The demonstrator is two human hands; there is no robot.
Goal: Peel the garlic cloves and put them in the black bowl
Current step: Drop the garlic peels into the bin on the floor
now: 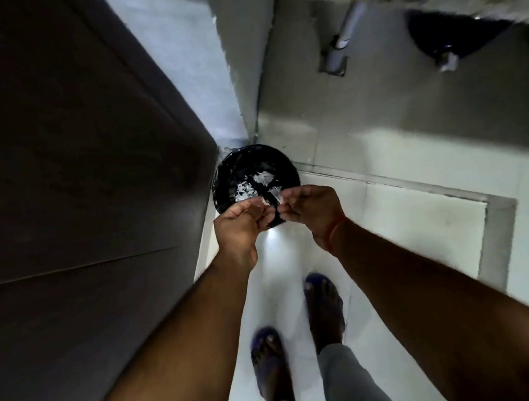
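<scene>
Fingers of the left hand [241, 224] and right hand [313, 208] curl together mid-frame, pinching pale papery scraps [272, 195] over a black-lined bin [251, 167]. Dark cabinet [59, 163] fills the left. Motion blur hides any clove; no black bowl is recognisable.

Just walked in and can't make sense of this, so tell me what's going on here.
A person stands on a pale tiled floor, both hands held out over a black-lined bin on the floor against a dark cabinet. The left hand and right hand are close together, fingers curled, with thin whitish peel showing between the fingertips. More pale scraps already lie in the bin. It looks like garlic skins being dropped or rubbed off; the blur hides any clove.
</scene>
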